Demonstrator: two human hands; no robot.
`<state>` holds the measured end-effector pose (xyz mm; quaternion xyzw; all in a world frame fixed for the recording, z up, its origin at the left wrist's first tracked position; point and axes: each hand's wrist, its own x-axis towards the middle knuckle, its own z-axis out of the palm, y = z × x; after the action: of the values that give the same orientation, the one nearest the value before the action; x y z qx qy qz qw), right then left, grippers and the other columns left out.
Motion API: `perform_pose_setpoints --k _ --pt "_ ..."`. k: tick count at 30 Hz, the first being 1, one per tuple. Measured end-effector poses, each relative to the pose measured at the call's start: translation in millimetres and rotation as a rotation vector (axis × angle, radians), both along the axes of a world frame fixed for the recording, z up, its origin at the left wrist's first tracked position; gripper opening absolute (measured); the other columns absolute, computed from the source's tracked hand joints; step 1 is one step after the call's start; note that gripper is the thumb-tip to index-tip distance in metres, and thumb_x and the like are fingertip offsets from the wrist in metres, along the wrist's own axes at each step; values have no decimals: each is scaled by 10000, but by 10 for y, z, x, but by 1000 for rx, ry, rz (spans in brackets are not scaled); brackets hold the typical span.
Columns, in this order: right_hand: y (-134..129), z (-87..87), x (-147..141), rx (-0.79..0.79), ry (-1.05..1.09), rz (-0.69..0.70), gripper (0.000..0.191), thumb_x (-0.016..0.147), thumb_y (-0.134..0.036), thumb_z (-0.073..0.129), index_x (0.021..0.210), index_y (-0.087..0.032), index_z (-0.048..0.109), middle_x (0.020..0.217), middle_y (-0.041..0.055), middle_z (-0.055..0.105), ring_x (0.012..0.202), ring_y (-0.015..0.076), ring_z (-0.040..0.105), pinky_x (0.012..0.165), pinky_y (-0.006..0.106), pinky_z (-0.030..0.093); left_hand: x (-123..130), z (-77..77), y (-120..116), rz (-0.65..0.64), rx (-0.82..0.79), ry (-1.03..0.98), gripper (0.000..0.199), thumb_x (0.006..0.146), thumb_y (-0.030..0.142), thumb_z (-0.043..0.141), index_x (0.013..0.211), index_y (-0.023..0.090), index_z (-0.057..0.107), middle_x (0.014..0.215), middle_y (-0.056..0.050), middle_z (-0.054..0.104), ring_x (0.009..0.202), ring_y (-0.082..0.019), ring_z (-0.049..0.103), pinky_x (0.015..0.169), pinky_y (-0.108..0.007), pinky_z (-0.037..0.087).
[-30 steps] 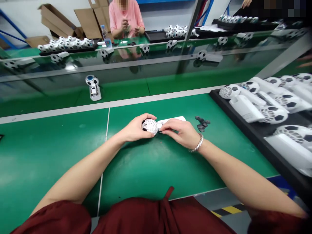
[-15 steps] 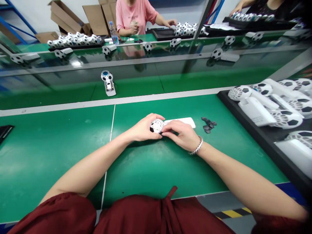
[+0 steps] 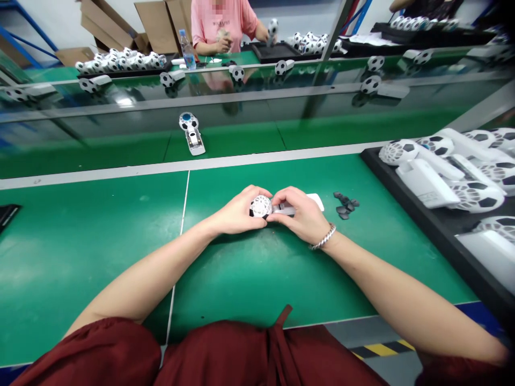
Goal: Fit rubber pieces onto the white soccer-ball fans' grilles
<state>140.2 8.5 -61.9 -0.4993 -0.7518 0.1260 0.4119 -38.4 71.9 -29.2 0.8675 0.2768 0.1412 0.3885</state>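
Observation:
A small handheld fan (image 3: 260,207) with a white mesh, soccer-ball-patterned head lies between my hands, its white handle pointing right. My left hand (image 3: 240,212) curls around the left side of the head, thumb below and fingers above. At the neck, where head meets handle, my right hand (image 3: 301,215) closes its thumb and fingers on the fan. My right palm and fingers hide part of the handle, and its white end shows past my knuckles. Just right of this hand lies a loose pile of small black pieces (image 3: 345,205) on the green tabletop (image 3: 225,279).
On the right, a black tray (image 3: 406,214) holds several similar fans. Ahead runs a green belt (image 3: 241,136) carrying an opened fan (image 3: 192,134). Beyond it, a raised shiny line bears more fans. A person in pink (image 3: 225,27) sits across, holding a fan over another tray.
My right fingers have shifted from the head's lower edge to the neck of the fan. The opened fan on the belt has moved right. The person across has lifted a fan.

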Motion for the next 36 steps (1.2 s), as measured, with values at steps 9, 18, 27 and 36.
perform_pose_setpoints --k 9,18,27,36 --pt "4 -9 9 -1 -24 16 259 765 -438 619 797 -194 539 840 54 606 799 194 538 700 332 423 0 3 -27 -17 31 -9 420 666 233 610 1066 175 496 1044 -50 503 997 -218 488 882 -355 395" --pt "1 29 -3 -59 -42 -10 270 769 -454 610 799 -196 536 842 56 608 795 199 536 696 334 412 7 14 -23 -17 51 10 431 650 226 611 1064 196 494 1054 -48 508 1005 -225 493 893 -366 399" --pt "-26 12 -11 -84 -96 -36 284 773 -466 600 823 -197 524 845 56 597 800 208 528 707 336 396 -33 16 43 -103 31 17 467 688 277 618 1124 194 474 1089 -60 502 1022 -225 479 900 -366 389" --pt "-31 21 -11 -86 -121 -47 282 771 -456 607 831 -194 523 839 57 595 779 207 519 701 338 394 -22 10 60 -67 33 22 478 650 296 654 1088 202 486 1050 -42 518 967 -218 508 854 -356 414"
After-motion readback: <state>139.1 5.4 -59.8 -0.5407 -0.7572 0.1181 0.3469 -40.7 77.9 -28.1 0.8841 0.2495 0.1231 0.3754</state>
